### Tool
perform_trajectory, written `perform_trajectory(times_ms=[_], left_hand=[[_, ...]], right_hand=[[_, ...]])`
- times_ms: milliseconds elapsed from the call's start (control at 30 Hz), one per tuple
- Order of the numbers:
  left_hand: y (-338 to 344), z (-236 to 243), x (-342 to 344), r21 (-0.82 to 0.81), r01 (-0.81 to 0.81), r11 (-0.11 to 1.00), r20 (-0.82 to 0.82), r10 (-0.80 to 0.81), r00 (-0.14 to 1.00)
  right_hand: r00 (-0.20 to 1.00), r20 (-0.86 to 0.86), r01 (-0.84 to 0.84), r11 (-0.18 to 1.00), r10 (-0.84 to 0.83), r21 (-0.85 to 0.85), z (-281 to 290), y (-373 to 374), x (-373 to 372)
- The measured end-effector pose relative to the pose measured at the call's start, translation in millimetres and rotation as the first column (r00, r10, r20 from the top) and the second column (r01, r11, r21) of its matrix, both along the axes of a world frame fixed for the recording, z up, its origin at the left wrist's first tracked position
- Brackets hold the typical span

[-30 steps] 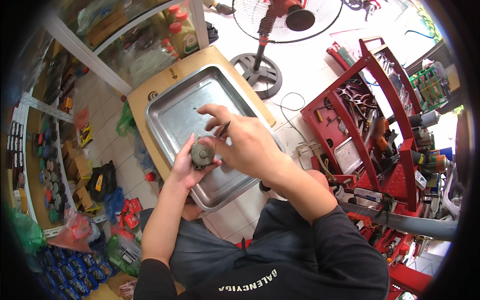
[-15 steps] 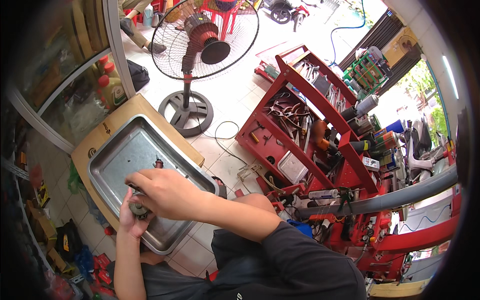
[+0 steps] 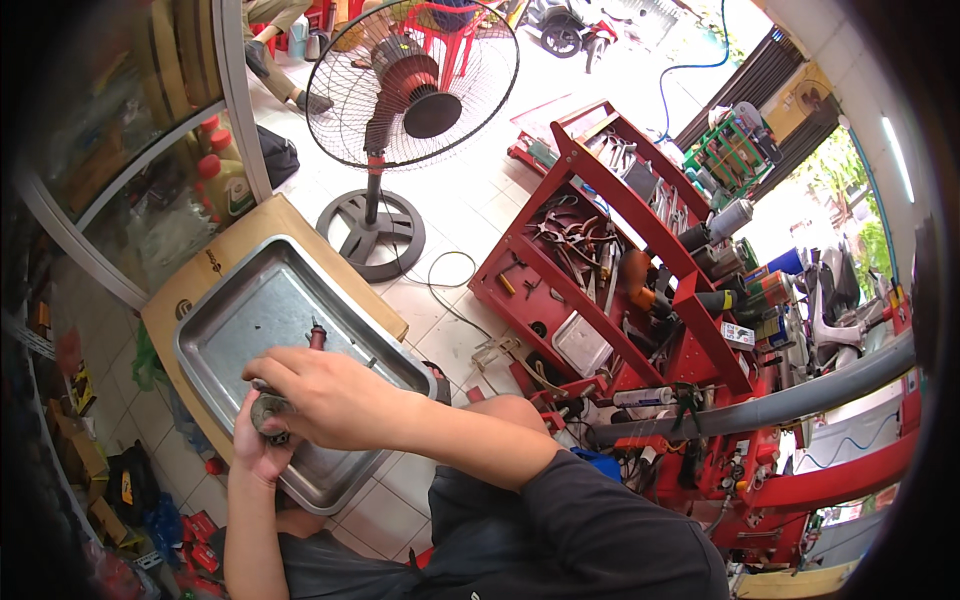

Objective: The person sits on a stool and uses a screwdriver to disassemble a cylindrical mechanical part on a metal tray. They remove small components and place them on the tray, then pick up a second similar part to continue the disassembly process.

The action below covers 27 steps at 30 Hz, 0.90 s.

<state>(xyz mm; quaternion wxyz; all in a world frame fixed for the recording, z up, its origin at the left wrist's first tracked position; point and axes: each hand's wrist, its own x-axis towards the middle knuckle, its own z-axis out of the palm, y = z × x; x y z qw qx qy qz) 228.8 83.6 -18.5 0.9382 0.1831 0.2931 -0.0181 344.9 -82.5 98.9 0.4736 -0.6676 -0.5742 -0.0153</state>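
My left hand [image 3: 258,457] is wrapped round a round, grey metal part [image 3: 267,416] and holds it up over the near left side of a metal tray [image 3: 255,305]. From the right, my right hand [image 3: 325,396] reaches across, its fingers bent over the upper side of the same part. Its fingertips are partly hidden, so their exact grip does not show. Just beyond my right hand, a small tool with a dark red handle [image 3: 318,337] and a dark tip lies in the tray. A few small dark bits lie near it.
The tray rests on a cardboard box [image 3: 178,285]. Behind it stands a black floor fan [image 3: 371,232] with its cable on the tiles. A red tool cart [image 3: 520,265] full of pliers, wrenches and cans stands to the right. A glass cabinet [image 3: 150,170] is at left.
The round metal part has tilted and shifted slightly left in my hands. My right hand has moved slightly down and left, showing more of the red-handled tool.
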Motion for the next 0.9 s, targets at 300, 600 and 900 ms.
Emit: perform_trajectory(times_ms=[300, 600, 900], left_hand=[[-3, 2, -2, 0.089, 0.039, 0.995, -0.015, -0.038, 0.999], [0, -9, -3, 0.023, 0.049, 0.999, 0.019, -0.050, 0.999], [5, -2, -9, 0.049, 0.040, 0.998, -0.100, -0.035, 0.994]], right_hand=[[0.992, 0.008, -0.120, 0.964, 0.125, -0.237, -20, 1, 9], [0.984, -0.035, -0.174, 0.984, 0.173, -0.025, -3, -5, 5], [0.993, -0.084, -0.085, 0.991, 0.076, -0.102, -7, 3, 14]])
